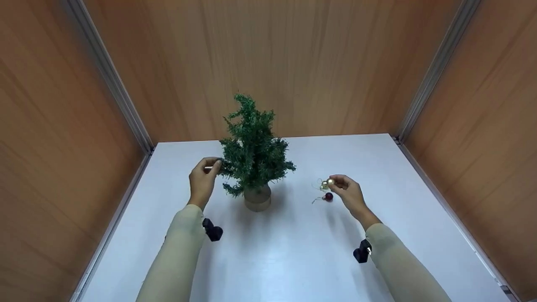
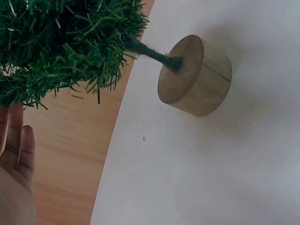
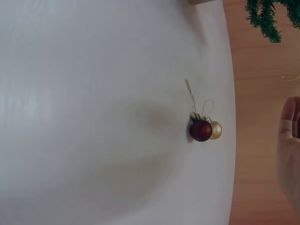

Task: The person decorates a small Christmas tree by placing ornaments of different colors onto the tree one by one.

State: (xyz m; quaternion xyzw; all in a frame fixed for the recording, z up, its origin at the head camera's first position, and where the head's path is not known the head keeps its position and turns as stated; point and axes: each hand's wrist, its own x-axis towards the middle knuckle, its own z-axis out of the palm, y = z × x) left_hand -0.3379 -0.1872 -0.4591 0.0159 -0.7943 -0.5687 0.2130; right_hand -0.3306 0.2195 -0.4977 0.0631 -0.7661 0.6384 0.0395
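A small artificial Christmas tree [image 1: 254, 147] stands upright on a round wooden base [image 2: 199, 77]. At its left side my left hand [image 1: 202, 180] pinches a branch tip between thumb and index finger; in the left wrist view the fingertips [image 2: 16, 112] meet the green needles. My right hand [image 1: 350, 195] holds a gold bauble [image 1: 330, 181] by the fingertips above the table, right of the tree. Its thin gold loop [image 3: 291, 75] shows in the right wrist view, the ball being out of frame. Below lie a dark red bauble [image 3: 201, 130] and another gold bauble [image 3: 216, 130], side by side.
The white table [image 1: 268, 260] runs back to a wood-grain panel [image 1: 335, 71]. Similar panels [image 1: 50, 159] with grey metal corner strips close off both sides. Small black devices [image 1: 213, 230] are strapped at both wrists.
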